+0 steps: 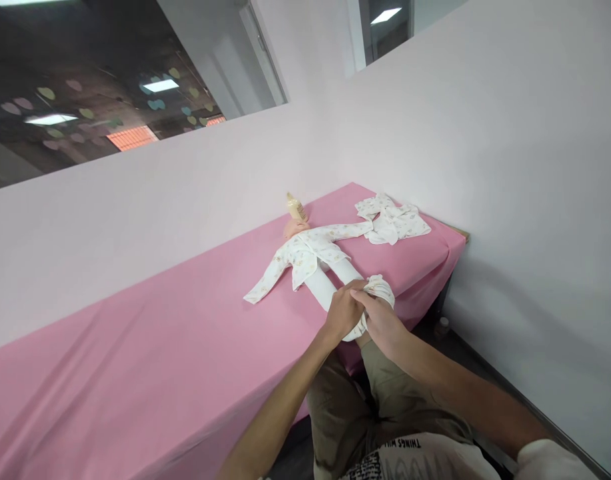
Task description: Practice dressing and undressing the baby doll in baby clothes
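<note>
A baby doll (pixel 301 257) lies on its back on the pink-covered table, its white legs pointing toward me. It wears a white patterned long-sleeved top (pixel 298 252) with the sleeves spread out. At the feet end, my left hand (pixel 344 311) and my right hand (pixel 381 321) are close together, fingers closed on a bunched white patterned baby garment (pixel 380 288). The doll's feet are hidden behind my hands and this cloth, so I cannot tell whether they are inside it.
Another white patterned baby garment (pixel 398 223) lies crumpled at the table's right end. A yellowish bottle (pixel 296 207) is beyond the doll's head. Pink cloth (pixel 150 360) covers the table, which meets a white wall (pixel 525 167). A small container (pixel 442 327) sits on the floor.
</note>
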A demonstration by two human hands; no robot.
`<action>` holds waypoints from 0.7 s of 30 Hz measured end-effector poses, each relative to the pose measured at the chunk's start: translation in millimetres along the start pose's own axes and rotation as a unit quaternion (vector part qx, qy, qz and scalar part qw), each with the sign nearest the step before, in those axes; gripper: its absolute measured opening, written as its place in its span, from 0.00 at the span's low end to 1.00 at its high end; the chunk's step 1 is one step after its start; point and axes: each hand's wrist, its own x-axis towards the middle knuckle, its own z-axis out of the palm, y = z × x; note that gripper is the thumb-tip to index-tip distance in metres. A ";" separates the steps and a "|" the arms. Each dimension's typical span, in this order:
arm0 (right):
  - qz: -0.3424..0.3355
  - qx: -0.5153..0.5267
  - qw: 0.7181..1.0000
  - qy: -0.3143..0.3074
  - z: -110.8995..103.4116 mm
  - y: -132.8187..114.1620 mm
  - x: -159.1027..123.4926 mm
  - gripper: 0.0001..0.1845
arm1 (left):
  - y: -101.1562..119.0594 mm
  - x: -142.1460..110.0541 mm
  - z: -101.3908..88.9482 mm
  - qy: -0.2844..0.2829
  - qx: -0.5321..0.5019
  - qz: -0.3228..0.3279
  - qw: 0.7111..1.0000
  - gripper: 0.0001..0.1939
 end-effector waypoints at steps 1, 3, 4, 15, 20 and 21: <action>-0.001 -0.007 1.000 0.000 -2.5 1.7 -2.5 0.12 | 0.1 0.2 -0.3 -0.006 0.011 -0.004 1.000 0.15; 0.003 -0.020 1.000 -0.009 -9.4 2.6 -8.6 0.10 | 1.2 1.2 -1.3 -0.024 0.029 -0.018 0.999 0.13; -0.002 -0.025 0.999 -0.021 -13.8 1.6 -11.9 0.10 | 2.1 1.7 -1.7 -0.031 0.030 -0.025 0.999 0.13; -0.187 -0.321 0.929 -0.009 -49.3 -26.6 -6.5 0.07 | 7.4 -6.0 4.2 -0.003 -0.017 -0.017 1.000 0.16; -0.301 -0.426 0.853 -0.010 -49.7 -11.4 -5.7 0.09 | 8.4 -4.9 0.1 0.017 -0.081 -0.037 0.996 0.18; -0.325 -0.434 0.840 -0.014 -52.2 -6.5 -6.5 0.11 | 8.1 -4.8 0.0 0.021 -0.092 -0.047 0.994 0.18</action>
